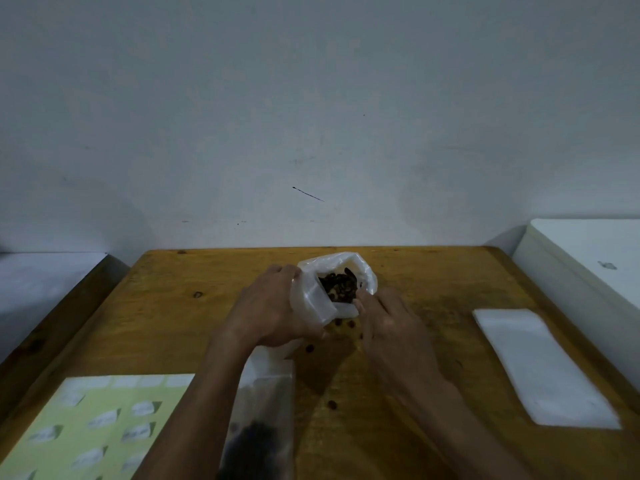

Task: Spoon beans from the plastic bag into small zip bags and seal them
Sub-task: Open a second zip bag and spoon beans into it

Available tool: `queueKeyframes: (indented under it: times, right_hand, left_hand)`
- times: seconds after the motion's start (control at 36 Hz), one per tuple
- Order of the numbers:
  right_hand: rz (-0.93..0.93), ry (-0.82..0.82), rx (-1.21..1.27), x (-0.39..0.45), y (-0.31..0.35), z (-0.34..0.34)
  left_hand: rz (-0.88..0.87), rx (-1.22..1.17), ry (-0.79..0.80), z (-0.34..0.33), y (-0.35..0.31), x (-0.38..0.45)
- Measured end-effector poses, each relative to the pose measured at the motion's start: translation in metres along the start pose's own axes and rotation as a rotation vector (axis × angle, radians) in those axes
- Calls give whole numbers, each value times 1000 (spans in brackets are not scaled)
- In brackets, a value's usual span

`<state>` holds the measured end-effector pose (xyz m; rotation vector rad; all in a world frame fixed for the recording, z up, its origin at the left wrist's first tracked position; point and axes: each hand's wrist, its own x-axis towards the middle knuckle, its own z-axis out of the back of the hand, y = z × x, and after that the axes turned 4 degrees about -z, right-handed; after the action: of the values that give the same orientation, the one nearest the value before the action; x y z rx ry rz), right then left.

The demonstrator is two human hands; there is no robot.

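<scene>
A white plastic bag [337,271] stands open at the far middle of the wooden table [166,306], with dark beans [339,287] showing in its mouth. My left hand [270,310] grips the bag's left side and rolled rim. My right hand [388,317] touches the bag's near right edge with its fingertips; whether it holds anything is hidden. A small clear zip bag [263,420] with dark beans at its bottom lies under my left forearm. A few loose beans [344,323] lie on the table near the bag. No spoon is visible.
A stack of empty clear zip bags [543,368] lies at the right. A green sheet of white labels [100,427] sits at the near left. A white box [585,258] stands beyond the table's right edge, and a wall rises behind.
</scene>
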<state>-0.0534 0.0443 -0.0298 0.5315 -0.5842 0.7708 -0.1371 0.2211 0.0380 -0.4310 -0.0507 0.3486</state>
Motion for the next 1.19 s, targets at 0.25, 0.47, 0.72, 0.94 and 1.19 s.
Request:
queueKeyframes:
  times: [0.25, 0.47, 0.72, 0.94, 1.19]
  right_hand:
    - [-143, 40, 116, 4, 0, -14]
    - [-779, 52, 620, 6, 4, -15]
    - [-1183, 79, 1094, 15, 9, -7]
    - [-1121, 23, 1094, 24, -6, 22]
    - [-980, 48, 1117, 42, 0, 58]
  left_hand:
    - [20, -3, 3, 0, 1, 1]
    - [34, -48, -22, -1, 0, -2]
    - [29, -99, -56, -2, 4, -3]
    - [8, -125, -130, -3, 11, -4]
    - [5, -131, -145, -4, 10, -2]
